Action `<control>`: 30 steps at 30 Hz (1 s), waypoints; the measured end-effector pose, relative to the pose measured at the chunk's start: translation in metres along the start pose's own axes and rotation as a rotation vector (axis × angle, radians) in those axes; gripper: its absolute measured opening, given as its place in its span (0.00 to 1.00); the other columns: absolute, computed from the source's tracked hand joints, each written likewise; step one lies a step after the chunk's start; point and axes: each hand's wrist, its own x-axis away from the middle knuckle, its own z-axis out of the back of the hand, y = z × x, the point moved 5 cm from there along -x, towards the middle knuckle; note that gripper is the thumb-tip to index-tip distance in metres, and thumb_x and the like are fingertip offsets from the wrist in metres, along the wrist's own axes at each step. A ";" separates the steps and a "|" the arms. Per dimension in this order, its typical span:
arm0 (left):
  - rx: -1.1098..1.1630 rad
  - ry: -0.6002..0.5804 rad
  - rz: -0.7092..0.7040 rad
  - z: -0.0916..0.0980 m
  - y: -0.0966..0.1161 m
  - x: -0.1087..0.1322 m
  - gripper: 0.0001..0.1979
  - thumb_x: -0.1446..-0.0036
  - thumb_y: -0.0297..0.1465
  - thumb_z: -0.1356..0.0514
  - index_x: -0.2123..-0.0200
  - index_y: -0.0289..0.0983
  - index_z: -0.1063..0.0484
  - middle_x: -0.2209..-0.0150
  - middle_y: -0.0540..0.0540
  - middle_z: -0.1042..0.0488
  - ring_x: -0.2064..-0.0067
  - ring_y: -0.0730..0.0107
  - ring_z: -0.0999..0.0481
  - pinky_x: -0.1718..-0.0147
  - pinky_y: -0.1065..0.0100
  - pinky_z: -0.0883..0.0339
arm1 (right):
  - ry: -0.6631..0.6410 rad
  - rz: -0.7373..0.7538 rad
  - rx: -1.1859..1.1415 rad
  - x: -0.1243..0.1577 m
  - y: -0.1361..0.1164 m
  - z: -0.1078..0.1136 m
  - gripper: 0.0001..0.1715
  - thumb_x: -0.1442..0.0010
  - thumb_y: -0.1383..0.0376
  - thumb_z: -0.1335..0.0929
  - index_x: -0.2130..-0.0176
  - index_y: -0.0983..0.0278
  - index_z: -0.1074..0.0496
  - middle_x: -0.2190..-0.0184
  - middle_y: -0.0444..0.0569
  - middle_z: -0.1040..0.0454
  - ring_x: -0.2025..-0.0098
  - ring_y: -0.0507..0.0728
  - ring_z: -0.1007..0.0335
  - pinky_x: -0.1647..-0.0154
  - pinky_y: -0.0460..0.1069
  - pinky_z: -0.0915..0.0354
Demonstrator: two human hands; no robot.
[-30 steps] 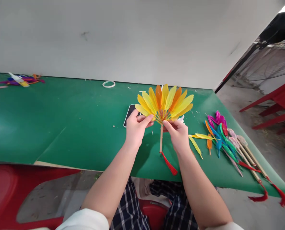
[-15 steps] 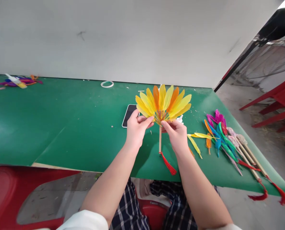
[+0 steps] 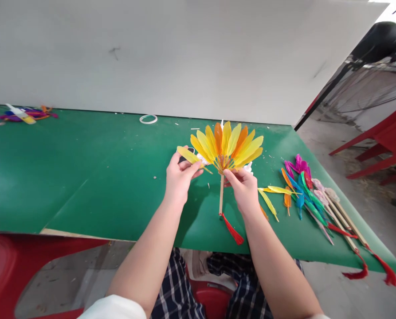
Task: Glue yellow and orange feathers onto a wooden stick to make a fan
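Note:
My right hand (image 3: 241,181) pinches a feather fan (image 3: 229,144) at the base of its feathers. The fan is upright, with yellow and orange feathers spread out, a thin wooden handle (image 3: 221,195) and a red tassel (image 3: 233,229) hanging from the handle's lower end. To the left of the fan, my left hand (image 3: 182,175) is closed on a single yellow feather (image 3: 189,155). That feather slants, its quill end pointing down and right towards the fan's base, apart from the other feathers. Behind my left hand a phone (image 3: 187,149) lies mostly hidden.
Loose yellow feathers (image 3: 269,206) lie right of my right hand on the green table (image 3: 101,177). Farther right are a pile of coloured feathers (image 3: 306,186) and wooden handles with red tassels (image 3: 344,212). A tape ring (image 3: 148,119) and a glue bottle (image 3: 21,114) lie towards the back.
My left hand has moved left, away from the fan, with a yellow feather now separate from it. My right hand still holds the fan. The view has shifted slightly.

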 end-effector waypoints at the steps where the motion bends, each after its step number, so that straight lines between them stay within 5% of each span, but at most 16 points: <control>1: -0.031 0.002 0.032 0.004 -0.004 -0.003 0.34 0.58 0.27 0.34 0.46 0.41 0.42 0.69 0.49 0.25 0.67 0.71 0.24 0.68 0.70 0.28 | -0.002 -0.006 -0.003 0.000 0.000 0.000 0.14 0.55 0.56 0.29 0.74 0.65 0.30 0.76 0.44 0.27 0.76 0.52 0.30 0.76 0.48 0.30; 4: -0.163 -0.087 0.194 0.010 -0.026 -0.007 0.45 0.59 0.26 0.34 0.40 0.42 0.53 0.67 0.46 0.25 0.67 0.66 0.24 0.67 0.63 0.28 | -0.006 -0.019 -0.006 -0.001 0.001 0.000 0.15 0.55 0.56 0.29 0.74 0.65 0.30 0.76 0.44 0.26 0.77 0.52 0.30 0.76 0.48 0.30; 6: -0.294 -0.092 0.182 0.012 -0.035 -0.007 0.46 0.60 0.27 0.34 0.39 0.41 0.54 0.57 0.39 0.27 0.56 0.60 0.26 0.60 0.59 0.31 | -0.016 -0.028 -0.001 -0.002 0.002 0.000 0.15 0.55 0.56 0.29 0.74 0.65 0.30 0.77 0.44 0.26 0.76 0.52 0.30 0.76 0.48 0.30; 9: -0.358 -0.079 -0.044 0.007 -0.030 -0.002 0.30 0.56 0.33 0.36 0.47 0.40 0.37 0.47 0.39 0.34 0.45 0.59 0.35 0.51 0.59 0.39 | -0.049 -0.057 0.013 -0.001 0.005 -0.002 0.15 0.55 0.56 0.29 0.73 0.65 0.29 0.76 0.44 0.26 0.76 0.52 0.30 0.76 0.48 0.30; 13: -0.095 -0.340 0.078 -0.018 -0.033 0.014 0.16 0.51 0.39 0.40 0.62 0.34 0.28 0.60 0.41 0.25 0.56 0.63 0.27 0.56 0.61 0.35 | -0.103 -0.062 0.072 0.002 0.008 -0.007 0.15 0.55 0.55 0.29 0.74 0.65 0.29 0.77 0.44 0.27 0.75 0.53 0.29 0.75 0.48 0.30; 22: 0.065 -0.184 0.095 -0.024 -0.035 0.019 0.13 0.54 0.36 0.37 0.66 0.33 0.27 0.69 0.45 0.23 0.67 0.69 0.24 0.65 0.66 0.30 | -0.039 0.009 0.155 0.006 0.008 -0.010 0.15 0.55 0.55 0.29 0.73 0.64 0.29 0.75 0.45 0.26 0.71 0.54 0.28 0.72 0.49 0.30; 30: 0.049 -0.099 0.114 -0.018 -0.031 0.018 0.15 0.55 0.36 0.36 0.66 0.31 0.28 0.71 0.44 0.24 0.70 0.68 0.24 0.66 0.65 0.30 | -0.019 -0.108 0.088 0.001 0.013 -0.002 0.18 0.55 0.52 0.30 0.71 0.64 0.30 0.75 0.47 0.26 0.70 0.55 0.28 0.75 0.48 0.31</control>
